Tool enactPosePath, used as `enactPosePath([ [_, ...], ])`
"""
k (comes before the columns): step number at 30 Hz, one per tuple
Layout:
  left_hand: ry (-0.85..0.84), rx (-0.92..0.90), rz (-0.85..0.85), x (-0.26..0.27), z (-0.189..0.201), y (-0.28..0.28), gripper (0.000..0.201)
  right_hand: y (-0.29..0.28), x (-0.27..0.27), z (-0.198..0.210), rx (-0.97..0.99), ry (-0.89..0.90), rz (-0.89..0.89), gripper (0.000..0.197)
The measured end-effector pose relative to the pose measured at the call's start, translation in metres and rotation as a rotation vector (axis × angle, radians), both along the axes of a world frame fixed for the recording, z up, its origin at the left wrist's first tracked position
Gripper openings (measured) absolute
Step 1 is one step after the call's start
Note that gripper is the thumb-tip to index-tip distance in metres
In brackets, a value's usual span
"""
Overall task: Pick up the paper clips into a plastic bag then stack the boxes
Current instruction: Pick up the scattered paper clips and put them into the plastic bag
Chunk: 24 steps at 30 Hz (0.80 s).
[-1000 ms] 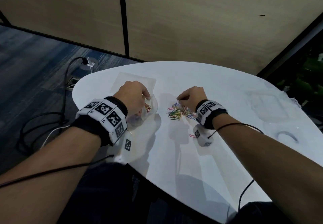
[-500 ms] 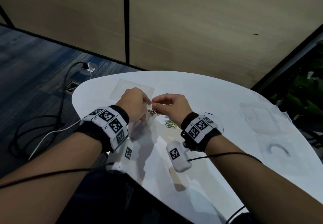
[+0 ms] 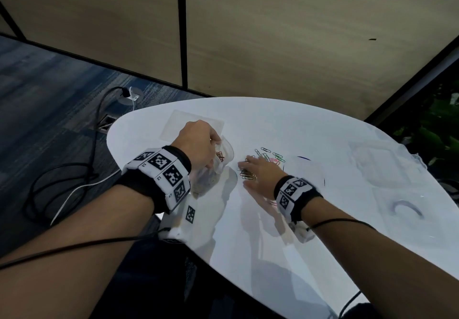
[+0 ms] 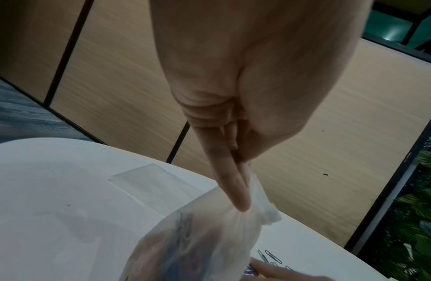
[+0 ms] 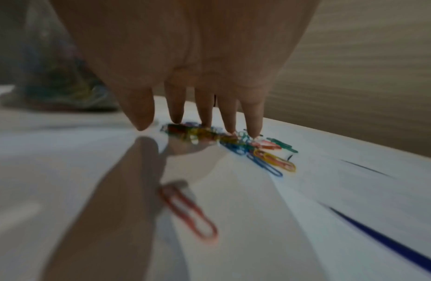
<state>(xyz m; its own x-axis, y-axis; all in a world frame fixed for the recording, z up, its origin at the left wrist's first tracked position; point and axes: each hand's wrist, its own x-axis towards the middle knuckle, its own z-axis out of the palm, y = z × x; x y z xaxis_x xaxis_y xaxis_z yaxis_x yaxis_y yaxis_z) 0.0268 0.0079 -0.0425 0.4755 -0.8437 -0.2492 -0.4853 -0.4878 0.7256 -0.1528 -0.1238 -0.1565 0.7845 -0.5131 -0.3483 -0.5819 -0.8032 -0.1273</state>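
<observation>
My left hand [image 3: 198, 142] pinches the rim of a clear plastic bag [image 3: 221, 159] and holds it upright on the white table [image 3: 273, 231]; several coloured paper clips show through the bag [image 4: 185, 252]. A loose pile of coloured paper clips [image 3: 268, 157] lies just right of the bag. My right hand [image 3: 258, 172] is lowered over that pile with its fingers [image 5: 204, 112] straight and spread, their tips touching the paper clips [image 5: 233, 142]. One red clip [image 5: 190, 211] lies apart, nearer my wrist.
A flat clear plastic box [image 3: 193, 126] lies behind my left hand. More clear plastic boxes [image 3: 372, 159] sit at the table's right side. Cables [image 3: 74, 182] run over the carpet at the left. A wood-panel wall [image 3: 273, 45] stands behind the table.
My right hand was pinching clips at the bag's mouth half a second ago; it has now moved right and down onto the pile with fingers spread. My left hand keeps holding the bag.
</observation>
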Motion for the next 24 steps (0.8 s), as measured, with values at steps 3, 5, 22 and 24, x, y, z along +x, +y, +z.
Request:
enactPosePath([
  [3,-0.017,0.021,-0.020,-0.002,0.000,-0.002,0.024,0.005,-0.008,-0.012,-0.105,-0.051,0.088,0.042],
  [5,-0.024,0.032,-0.035,-0.003,-0.001,-0.003,0.027,0.006,-0.011,-0.010,-0.147,-0.135,0.131,0.027],
  [22,-0.055,0.080,-0.105,-0.018,0.001,-0.009,0.028,-0.019,-0.031,0.082,0.997,-0.929,-0.888,0.029],
  [24,-0.039,0.082,-0.103,-0.020,-0.001,-0.009,0.027,-0.004,-0.022,0.099,1.102,-0.925,-0.796,0.031],
])
